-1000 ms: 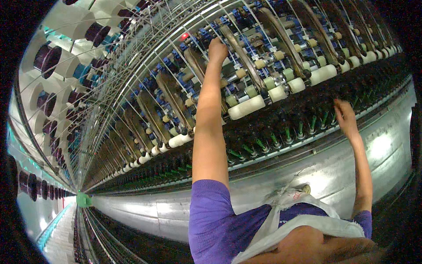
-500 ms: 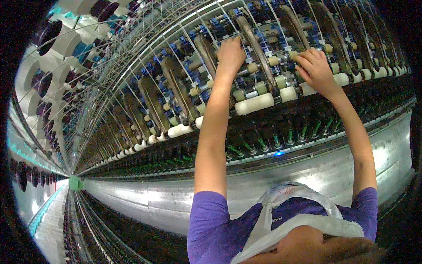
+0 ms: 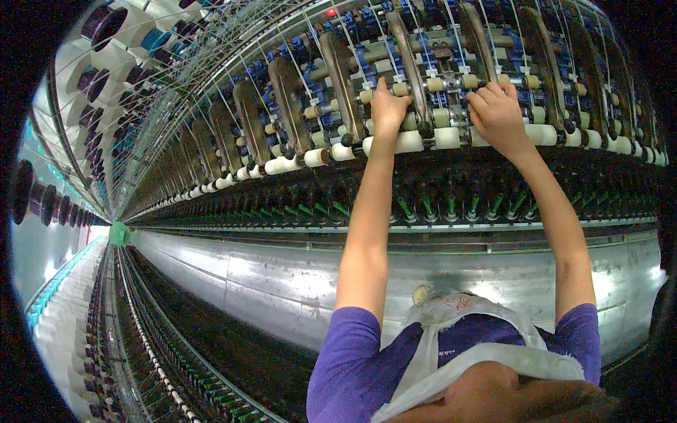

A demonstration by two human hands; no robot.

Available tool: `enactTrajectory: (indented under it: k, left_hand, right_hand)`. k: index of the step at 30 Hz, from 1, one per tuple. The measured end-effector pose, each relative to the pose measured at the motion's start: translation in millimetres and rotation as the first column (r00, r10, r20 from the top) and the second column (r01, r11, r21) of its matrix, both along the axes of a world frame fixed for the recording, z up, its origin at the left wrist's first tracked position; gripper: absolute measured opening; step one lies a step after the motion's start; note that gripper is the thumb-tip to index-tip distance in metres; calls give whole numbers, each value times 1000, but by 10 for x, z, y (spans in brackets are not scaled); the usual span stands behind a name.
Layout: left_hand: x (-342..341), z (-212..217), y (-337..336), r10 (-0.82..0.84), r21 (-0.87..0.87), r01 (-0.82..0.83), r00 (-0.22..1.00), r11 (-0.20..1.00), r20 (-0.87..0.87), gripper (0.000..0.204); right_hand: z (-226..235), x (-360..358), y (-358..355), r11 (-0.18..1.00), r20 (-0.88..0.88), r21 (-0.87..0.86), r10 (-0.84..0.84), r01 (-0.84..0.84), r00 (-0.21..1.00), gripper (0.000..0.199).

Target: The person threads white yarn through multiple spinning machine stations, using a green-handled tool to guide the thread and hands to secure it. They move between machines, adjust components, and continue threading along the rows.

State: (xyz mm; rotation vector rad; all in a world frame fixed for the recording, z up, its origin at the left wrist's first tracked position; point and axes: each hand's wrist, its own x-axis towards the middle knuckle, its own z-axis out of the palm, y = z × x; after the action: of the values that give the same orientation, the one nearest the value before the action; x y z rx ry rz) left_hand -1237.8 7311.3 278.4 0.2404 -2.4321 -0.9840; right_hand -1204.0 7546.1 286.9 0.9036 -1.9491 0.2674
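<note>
On a long spinning frame, my left hand (image 3: pixel 388 111) is at the row of small tan rollers (image 3: pixel 434 84), between two dark metal arms. Its index finger points up and the thumb stands out to the right; nothing shows in its grip. To its right, my right hand (image 3: pixel 499 120) is bent over the same row beside another dark arm (image 3: pixel 478 42). Its fingers curl inward, and what lies under them is hidden. Just below both hands runs a line of thicker white rollers (image 3: pixel 446 138), with pale green rollers (image 3: pixel 441 116) partly visible above it.
Thin rods (image 3: pixel 455 32) slant down in front of the hands. Green-tipped spindles (image 3: pixel 451 206) stand in a row below the rollers, above a shiny metal panel (image 3: pixel 282 271). Large white bobbins (image 3: pixel 60 74) hang at upper left. A small red light (image 3: pixel 331 12) glows at the top.
My left hand has come down from higher among the rollers, and its index finger and thumb have spread. My right hand's fingers are more curled. The whole view has shifted slightly.
</note>
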Motion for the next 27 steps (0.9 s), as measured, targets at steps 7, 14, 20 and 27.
enactTrajectory:
  k: [7,14,20,27]
  left_hand:
    - [117,57,-33,-251,317,218,966,923,65,69]
    - [1393,-76,-136,-368,342,386,922,857,-118,54]
    - [2713,-2376,-474,-452,-43,520,778,853,437,34]
    - [1985,-1224,-301,-372,53,375,926,925,-60,21]
  right_hand:
    - [-20,-20,-6,997,-56,-74,-13,9,998,15]
    - [-55,16,-85,995,-51,-96,-27,22,998,12]
    - [-80,-23,-8,995,-68,-83,-56,50,996,15]
    - [-100,-46,-1,993,-113,-111,-48,36,992,15]
